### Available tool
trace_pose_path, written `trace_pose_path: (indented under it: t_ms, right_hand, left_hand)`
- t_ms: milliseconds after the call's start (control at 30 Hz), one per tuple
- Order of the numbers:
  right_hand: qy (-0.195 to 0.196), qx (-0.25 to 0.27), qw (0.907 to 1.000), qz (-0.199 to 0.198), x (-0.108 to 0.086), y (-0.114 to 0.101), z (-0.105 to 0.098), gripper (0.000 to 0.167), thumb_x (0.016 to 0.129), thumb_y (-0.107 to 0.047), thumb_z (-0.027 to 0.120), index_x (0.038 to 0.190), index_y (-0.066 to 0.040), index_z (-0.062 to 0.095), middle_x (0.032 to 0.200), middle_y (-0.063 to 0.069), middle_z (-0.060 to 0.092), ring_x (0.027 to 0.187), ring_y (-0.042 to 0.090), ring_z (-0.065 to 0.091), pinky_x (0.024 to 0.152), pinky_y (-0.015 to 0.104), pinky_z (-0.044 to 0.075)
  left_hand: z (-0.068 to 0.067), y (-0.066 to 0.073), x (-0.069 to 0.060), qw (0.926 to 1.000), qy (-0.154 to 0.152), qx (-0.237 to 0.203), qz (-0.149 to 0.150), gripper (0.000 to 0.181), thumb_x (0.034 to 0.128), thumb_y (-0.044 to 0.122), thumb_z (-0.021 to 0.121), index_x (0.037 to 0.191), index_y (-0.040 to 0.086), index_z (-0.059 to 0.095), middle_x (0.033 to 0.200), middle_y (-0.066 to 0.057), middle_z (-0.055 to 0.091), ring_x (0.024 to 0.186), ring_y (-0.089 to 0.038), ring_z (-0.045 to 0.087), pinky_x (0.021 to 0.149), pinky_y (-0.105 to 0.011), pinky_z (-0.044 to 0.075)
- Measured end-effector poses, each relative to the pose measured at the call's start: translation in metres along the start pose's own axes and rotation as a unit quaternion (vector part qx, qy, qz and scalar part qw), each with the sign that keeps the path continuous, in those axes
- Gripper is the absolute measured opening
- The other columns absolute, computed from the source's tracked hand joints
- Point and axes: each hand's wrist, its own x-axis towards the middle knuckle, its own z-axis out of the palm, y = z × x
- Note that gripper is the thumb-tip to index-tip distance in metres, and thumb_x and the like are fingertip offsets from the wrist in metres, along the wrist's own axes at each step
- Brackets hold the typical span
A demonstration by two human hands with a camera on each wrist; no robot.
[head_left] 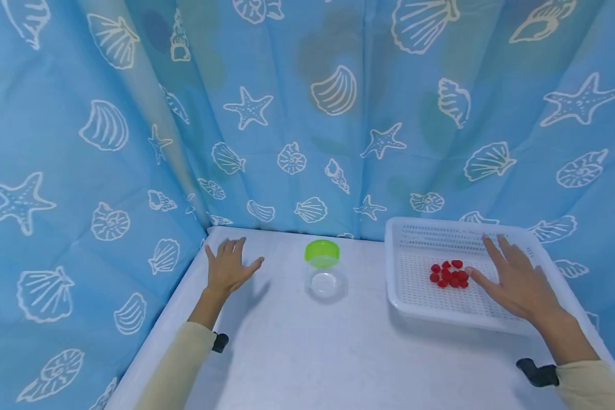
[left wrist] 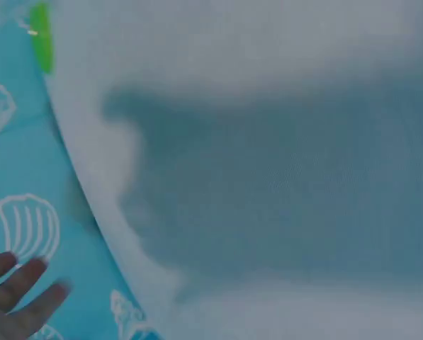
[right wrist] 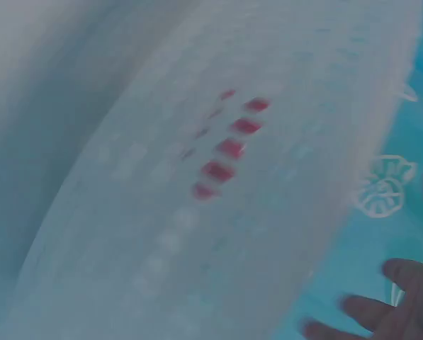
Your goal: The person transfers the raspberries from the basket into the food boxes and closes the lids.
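Note:
My left hand (head_left: 229, 266) hovers above the left of the table with its fingers spread, holding nothing. In the left wrist view, some fingers of the left hand (left wrist: 20, 297) show at the lower left. My right hand (head_left: 520, 290) is over the right part of a white perforated plastic basket (head_left: 397, 296), fingers extended. Several small red berry-like pieces (head_left: 445, 274) lie on the basket floor, left of the right thumb; whether the thumb touches one, I cannot tell. Through the basket's slots, red (right wrist: 231, 148) shows in the right wrist view.
Between the hands stands a clear round plastic container (head_left: 327, 285), with a bright green round lid or cup (head_left: 322, 251) at its far side. A white cloth covers the table (head_left: 297, 353). Blue shell-patterned curtains (head_left: 297, 125) hang along the back and left edges.

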Motion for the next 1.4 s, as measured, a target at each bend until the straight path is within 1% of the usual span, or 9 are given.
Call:
trace_pose_path:
  t_ms: [67, 100, 233, 333, 467, 567, 800, 1067, 1400]
  right_hand:
    - [-0.032, 0.057, 0.9978, 0.0, 0.008, -0.004, -0.003, 0.092, 0.091, -0.058, 0.055, 0.154, -0.003, 0.015, 0.15, 0.034, 0.024, 0.132, 0.056, 0.027, 0.094, 0.075, 0.029]
    - [-0.045, 0.083, 0.9956, -0.001, 0.013, -0.005, -0.004, 0.088, 0.093, -0.055, 0.056, 0.152, 0.0, 0.022, 0.146, 0.035, 0.031, 0.127, 0.056, 0.035, 0.091, 0.072, 0.037]
    - [-0.062, 0.139, 0.9883, -0.004, 0.04, -0.005, -0.01, 0.066, 0.097, -0.044, 0.056, 0.139, 0.005, 0.044, 0.131, 0.034, 0.049, 0.112, 0.053, 0.052, 0.082, 0.061, 0.051]
    - [-0.082, 0.158, 0.9841, 0.001, 0.059, -0.001, -0.011, 0.06, 0.097, -0.04, 0.058, 0.135, 0.005, 0.048, 0.127, 0.033, 0.052, 0.109, 0.05, 0.055, 0.081, 0.056, 0.054]
    - [-0.119, 0.165, 0.979, 0.007, 0.08, 0.005, -0.01, 0.057, 0.096, -0.036, 0.061, 0.133, 0.006, 0.05, 0.125, 0.032, 0.053, 0.106, 0.047, 0.058, 0.08, 0.049, 0.056]
    - [-0.142, 0.155, 0.9775, 0.012, 0.092, 0.011, -0.007, 0.054, 0.095, -0.033, 0.062, 0.13, 0.008, 0.051, 0.124, 0.032, 0.054, 0.104, 0.045, 0.059, 0.079, 0.047, 0.057]
    - [-0.197, 0.14, 0.9694, 0.042, 0.109, 0.033, 0.001, 0.047, 0.094, -0.021, 0.063, 0.128, 0.011, 0.052, 0.118, 0.032, 0.056, 0.099, 0.042, 0.059, 0.078, 0.048, 0.057]
    - [-0.206, 0.137, 0.9676, 0.05, 0.123, 0.038, 0.027, 0.041, 0.088, -0.017, 0.07, 0.121, 0.005, 0.06, 0.117, 0.028, 0.059, 0.098, 0.041, 0.059, 0.081, 0.052, 0.056]
    - [-0.242, 0.133, 0.9574, 0.085, 0.127, 0.043, 0.047, 0.046, 0.077, -0.017, 0.081, 0.116, 0.001, 0.065, 0.11, 0.022, 0.061, 0.097, 0.038, 0.057, 0.083, 0.061, 0.05]
  left_hand:
    - [0.008, 0.004, -0.004, 0.9923, -0.024, -0.115, -0.039, 0.07, 0.089, 0.048, 0.063, 0.141, 0.005, 0.045, 0.136, -0.019, 0.052, 0.128, -0.038, 0.046, 0.106, -0.062, 0.032]
    - [0.013, 0.007, -0.006, 0.9816, -0.037, -0.178, -0.058, 0.065, 0.0885, 0.04, 0.068, 0.139, 0.004, 0.046, 0.132, -0.018, 0.054, 0.124, -0.036, 0.05, 0.104, -0.058, 0.038]
    - [0.043, 0.027, -0.01, 0.9158, -0.065, -0.385, -0.095, 0.069, 0.0822, 0.018, 0.078, 0.141, 0.007, 0.044, 0.132, -0.012, 0.056, 0.125, -0.03, 0.052, 0.1, -0.047, 0.046]
    - [0.059, 0.045, -0.013, 0.8744, -0.082, -0.473, -0.073, 0.079, 0.0788, 0.008, 0.081, 0.145, 0.005, 0.038, 0.135, -0.014, 0.052, 0.129, -0.032, 0.048, 0.103, -0.045, 0.043]
    - [0.081, 0.062, -0.017, 0.8497, -0.107, -0.515, -0.042, 0.089, 0.0745, 0.005, 0.084, 0.148, 0.005, 0.033, 0.139, -0.016, 0.049, 0.131, -0.033, 0.045, 0.105, -0.043, 0.041]
    - [0.097, 0.071, -0.017, 0.8473, -0.112, -0.518, -0.035, 0.094, 0.0712, 0.01, 0.088, 0.148, 0.008, 0.034, 0.14, -0.012, 0.049, 0.133, -0.029, 0.044, 0.107, -0.038, 0.04]
    - [0.105, 0.087, -0.016, 0.8492, -0.119, -0.514, -0.026, 0.099, 0.067, 0.017, 0.091, 0.149, 0.014, 0.036, 0.146, -0.011, 0.043, 0.138, -0.028, 0.039, 0.106, -0.033, 0.04]
    - [0.109, 0.094, -0.016, 0.8645, -0.133, -0.484, -0.022, 0.093, 0.0684, 0.019, 0.09, 0.146, 0.015, 0.039, 0.151, -0.005, 0.039, 0.142, -0.024, 0.032, 0.108, -0.033, 0.038]
    - [0.117, 0.094, -0.015, 0.8593, -0.131, -0.494, -0.021, 0.087, 0.0668, 0.024, 0.091, 0.14, 0.018, 0.044, 0.146, 0.0, 0.045, 0.138, -0.019, 0.039, 0.105, -0.028, 0.039]
